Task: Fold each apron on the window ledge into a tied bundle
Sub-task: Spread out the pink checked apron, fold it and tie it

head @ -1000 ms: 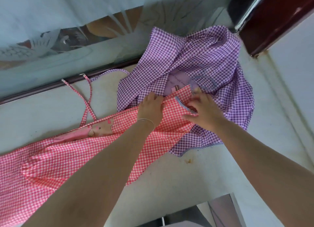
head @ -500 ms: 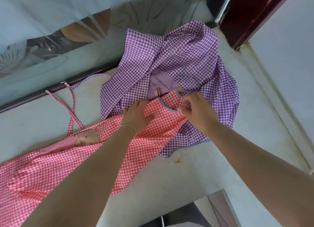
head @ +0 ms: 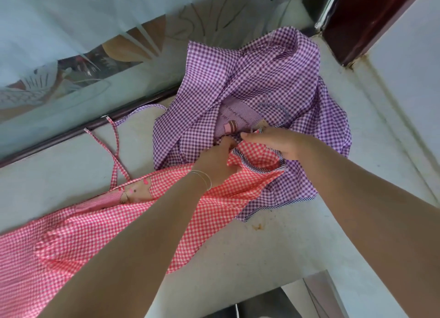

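Observation:
A red-and-white checked apron [head: 114,227] lies spread along the pale window ledge [head: 59,175], its thin ties [head: 115,148] trailing toward the window. Its right end, edged with a dark striped binding, overlaps a crumpled purple checked apron [head: 262,84] heaped in the ledge's far right corner. My left hand [head: 215,162] grips the red apron's top edge, fingers curled into the cloth. Close beside it, my right hand [head: 278,141] pinches the same edge and lifts the bound fold above the purple cloth.
Frosted patterned window glass [head: 95,44] with a dark frame runs along the back of the ledge. A dark red-brown frame post [head: 364,20] and a white wall [head: 409,84] close the right side. The ledge's front edge drops off at the bottom right.
Both hands have closed toward each other on the red apron's right end, gathering it and raising the striped edge off the purple apron. The view has shifted slightly.

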The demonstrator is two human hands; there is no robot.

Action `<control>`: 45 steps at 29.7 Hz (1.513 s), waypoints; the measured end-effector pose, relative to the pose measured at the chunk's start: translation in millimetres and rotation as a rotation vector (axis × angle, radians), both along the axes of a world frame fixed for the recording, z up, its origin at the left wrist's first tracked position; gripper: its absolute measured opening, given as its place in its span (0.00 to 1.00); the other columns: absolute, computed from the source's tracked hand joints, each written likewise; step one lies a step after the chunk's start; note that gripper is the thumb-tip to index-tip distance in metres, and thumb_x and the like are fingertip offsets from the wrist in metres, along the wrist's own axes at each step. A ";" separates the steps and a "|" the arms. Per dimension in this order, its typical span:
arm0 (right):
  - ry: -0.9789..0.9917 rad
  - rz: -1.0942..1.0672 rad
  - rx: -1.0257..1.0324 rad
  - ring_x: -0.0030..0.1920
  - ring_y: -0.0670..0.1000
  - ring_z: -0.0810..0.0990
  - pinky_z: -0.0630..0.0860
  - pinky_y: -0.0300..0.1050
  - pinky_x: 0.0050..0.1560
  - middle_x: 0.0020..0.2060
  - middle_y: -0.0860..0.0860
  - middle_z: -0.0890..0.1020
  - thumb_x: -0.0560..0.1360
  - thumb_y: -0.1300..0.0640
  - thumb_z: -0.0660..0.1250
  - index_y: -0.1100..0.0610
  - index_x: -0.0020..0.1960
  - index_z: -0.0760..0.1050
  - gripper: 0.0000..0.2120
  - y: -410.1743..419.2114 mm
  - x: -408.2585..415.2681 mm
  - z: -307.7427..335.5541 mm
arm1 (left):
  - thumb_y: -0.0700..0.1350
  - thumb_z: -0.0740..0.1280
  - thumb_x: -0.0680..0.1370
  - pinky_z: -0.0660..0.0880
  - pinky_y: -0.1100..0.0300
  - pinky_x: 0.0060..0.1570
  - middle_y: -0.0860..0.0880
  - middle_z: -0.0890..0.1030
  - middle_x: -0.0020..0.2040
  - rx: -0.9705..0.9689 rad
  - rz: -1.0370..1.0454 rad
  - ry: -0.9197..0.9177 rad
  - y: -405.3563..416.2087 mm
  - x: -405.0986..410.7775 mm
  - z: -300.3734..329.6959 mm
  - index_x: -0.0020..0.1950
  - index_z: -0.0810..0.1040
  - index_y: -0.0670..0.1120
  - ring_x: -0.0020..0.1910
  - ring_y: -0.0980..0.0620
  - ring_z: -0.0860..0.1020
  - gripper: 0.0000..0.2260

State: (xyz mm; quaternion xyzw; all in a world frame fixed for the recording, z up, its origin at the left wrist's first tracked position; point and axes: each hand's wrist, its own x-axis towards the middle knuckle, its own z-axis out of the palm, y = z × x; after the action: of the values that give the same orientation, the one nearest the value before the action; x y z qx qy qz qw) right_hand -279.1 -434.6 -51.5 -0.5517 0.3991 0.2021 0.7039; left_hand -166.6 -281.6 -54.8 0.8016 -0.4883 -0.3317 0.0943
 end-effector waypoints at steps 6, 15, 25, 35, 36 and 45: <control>-0.054 -0.089 -0.194 0.47 0.53 0.79 0.76 0.50 0.56 0.44 0.53 0.81 0.82 0.49 0.57 0.59 0.45 0.76 0.17 -22.6 3.5 24.8 | 0.49 0.73 0.73 0.72 0.56 0.50 0.49 0.80 0.48 0.114 -0.018 0.084 2.8 -0.8 2.5 0.68 0.65 0.48 0.49 0.45 0.79 0.27; -0.259 -0.623 -0.382 0.38 0.45 0.82 0.78 0.38 0.39 0.47 0.50 0.80 0.80 0.53 0.64 0.58 0.59 0.73 0.12 -94.3 33.3 87.1 | 0.51 0.72 0.74 0.72 0.48 0.60 0.45 0.78 0.59 0.019 0.070 -0.002 -8.0 7.0 -3.3 0.70 0.65 0.50 0.58 0.44 0.75 0.28; -0.221 -0.399 -1.104 0.57 0.49 0.73 0.72 0.37 0.56 0.58 0.53 0.74 0.78 0.57 0.63 0.59 0.63 0.70 0.15 70.0 -15.0 -5.8 | 0.51 0.55 0.81 0.55 0.40 0.73 0.42 0.63 0.74 -0.381 0.296 -0.410 89.7 -31.9 -48.6 0.73 0.63 0.44 0.75 0.42 0.59 0.21; -0.293 0.616 -0.890 0.39 0.47 0.76 0.70 0.41 0.37 0.41 0.45 0.77 0.80 0.52 0.59 0.53 0.51 0.76 0.08 172.3 4.6 -30.9 | 0.59 0.49 0.81 0.54 0.43 0.74 0.44 0.57 0.77 -0.120 -0.121 -0.437 208.8 2.5 -66.5 0.77 0.59 0.44 0.77 0.44 0.55 0.28; -0.288 0.620 -0.892 0.39 0.47 0.75 0.68 0.40 0.36 0.40 0.44 0.76 0.80 0.52 0.59 0.53 0.51 0.76 0.08 176.2 7.7 -30.2 | 0.59 0.49 0.81 0.54 0.43 0.74 0.43 0.58 0.77 -0.103 -0.090 -0.445 223.1 7.2 -66.4 0.76 0.60 0.44 0.77 0.43 0.55 0.28; -0.362 0.812 -0.794 0.58 0.52 0.77 0.74 0.51 0.58 0.59 0.49 0.78 0.80 0.54 0.59 0.51 0.61 0.76 0.12 290.8 77.2 -17.1 | 0.54 0.64 0.78 0.51 0.37 0.72 0.43 0.57 0.76 0.124 1.094 -0.352 351.4 45.1 -51.2 0.72 0.64 0.47 0.74 0.39 0.55 0.25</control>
State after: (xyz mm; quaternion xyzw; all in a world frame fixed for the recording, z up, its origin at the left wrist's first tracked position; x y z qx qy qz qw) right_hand -201.8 -143.8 -68.6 -0.9068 0.0751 0.1932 0.3670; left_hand -121.5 69.8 -106.0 0.9847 0.0092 -0.1244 0.1221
